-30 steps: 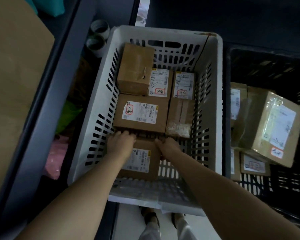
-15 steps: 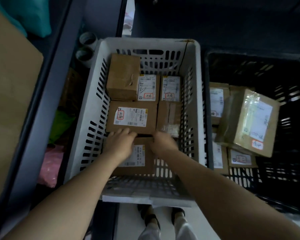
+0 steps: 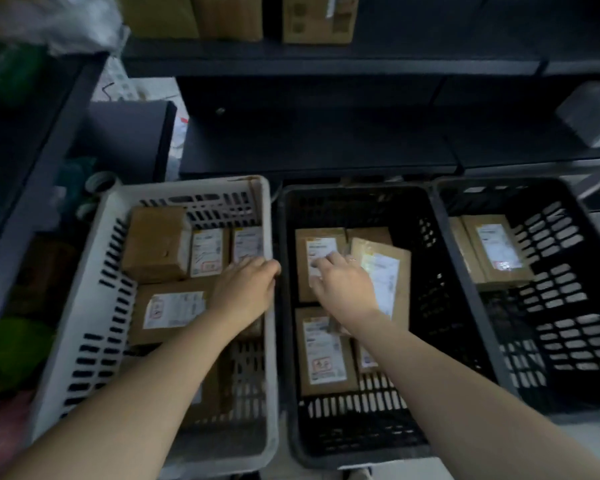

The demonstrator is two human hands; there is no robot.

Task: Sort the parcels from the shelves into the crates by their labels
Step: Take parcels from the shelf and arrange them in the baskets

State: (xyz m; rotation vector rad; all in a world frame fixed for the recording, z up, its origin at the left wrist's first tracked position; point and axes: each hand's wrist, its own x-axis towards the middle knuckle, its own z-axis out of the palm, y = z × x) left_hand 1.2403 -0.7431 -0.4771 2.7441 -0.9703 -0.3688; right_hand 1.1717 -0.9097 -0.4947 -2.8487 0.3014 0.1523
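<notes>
Head view shows the left hand at the white crate's right rim, its grip lost in blur, while the right hand rests loose, straight fingers on a labelled parcel in the middle black crate, where open floor runs along the right wall.

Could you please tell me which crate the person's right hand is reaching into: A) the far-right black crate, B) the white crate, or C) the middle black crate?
C: the right hand is over the middle black crate, its fingers reaching a labelled parcel there.
</notes>
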